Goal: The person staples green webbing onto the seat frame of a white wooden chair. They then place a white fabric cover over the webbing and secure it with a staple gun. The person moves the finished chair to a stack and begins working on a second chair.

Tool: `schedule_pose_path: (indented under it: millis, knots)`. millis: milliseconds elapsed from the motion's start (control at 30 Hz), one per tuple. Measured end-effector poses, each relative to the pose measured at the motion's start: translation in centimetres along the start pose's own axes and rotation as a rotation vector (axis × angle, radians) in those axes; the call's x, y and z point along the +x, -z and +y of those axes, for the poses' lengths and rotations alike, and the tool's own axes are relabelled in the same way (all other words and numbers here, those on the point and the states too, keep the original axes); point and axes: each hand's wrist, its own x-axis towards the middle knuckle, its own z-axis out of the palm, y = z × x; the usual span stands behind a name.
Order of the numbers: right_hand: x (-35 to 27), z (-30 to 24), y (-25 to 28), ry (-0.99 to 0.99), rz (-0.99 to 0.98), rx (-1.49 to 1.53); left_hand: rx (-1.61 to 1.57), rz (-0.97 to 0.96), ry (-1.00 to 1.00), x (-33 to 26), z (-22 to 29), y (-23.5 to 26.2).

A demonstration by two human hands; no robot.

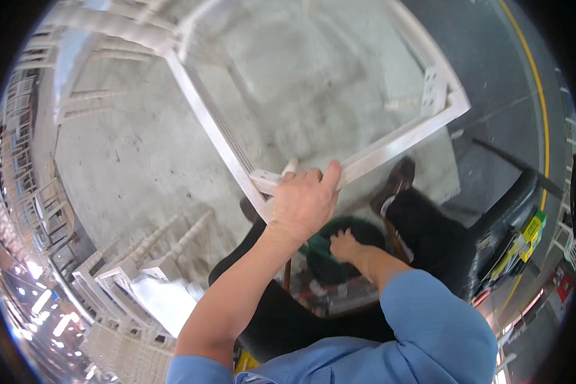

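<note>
A white wooden chair frame point(397, 146) with an open square seat stands tilted in front of me, its turned back spindles running off at the upper left. My left hand point(305, 200) is closed over its near corner, thumb and fingers wrapped round the rail beside a small wooden corner block point(264, 181). At the far right corner sits another block with holes point(434, 89). Lower down, my right hand point(344, 246) reaches over a dark green bucket point(326, 267) between my knees. Its fingers are slightly apart and nothing shows in them. The bucket's contents are hard to make out.
Several white chair parts point(150, 262) stand at the lower left, with a pale sheet point(166, 301) by them. More chairs point(51, 205) line the far left. To the right is a black padded seat point(509, 201) holding a yellow-green package point(531, 233). A yellow floor line point(536, 77) runs beyond.
</note>
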Motion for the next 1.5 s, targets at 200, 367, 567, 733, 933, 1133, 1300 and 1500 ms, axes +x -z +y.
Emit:
schedule_pose_path:
  millis: [200,367,567,733,933,1133,1300,1500]
  knots:
    - [-5.6,-1.3,8.5,0.14,0.5,0.215,0.019,-0.061,0.065,-1.0,1.4,1.1]
    - [-20.1,-4.8,10.5,0.248,0.867,0.583,0.091,0.096,0.095,-2.8,0.7,-0.1]
    - [-36.1,-7.2,6.0,0.301,1.588,0.707,0.035,-0.03,0.17,-7.3,4.3,0.8]
    - [-43.0,-8.4,7.8,0.416,1.871,0.743,-0.033,-0.072,0.108,-13.9,8.7,-1.9]
    - [-45.8,-9.4,10.3,0.711,1.726,0.809,-0.547,0.046,0.102,-20.3,9.7,-1.1]
    - [-44.0,-10.5,11.7,0.808,1.5,1.153,-0.742,0.474,-0.19,-19.9,16.8,9.8]
    - [-42.4,-10.0,13.4,1.086,1.646,1.911,-0.389,0.626,-0.034,-21.4,18.5,12.1]
    - [-43.6,-7.6,13.5,1.01,1.89,2.024,-0.354,0.742,-0.147,-25.1,20.9,7.3]
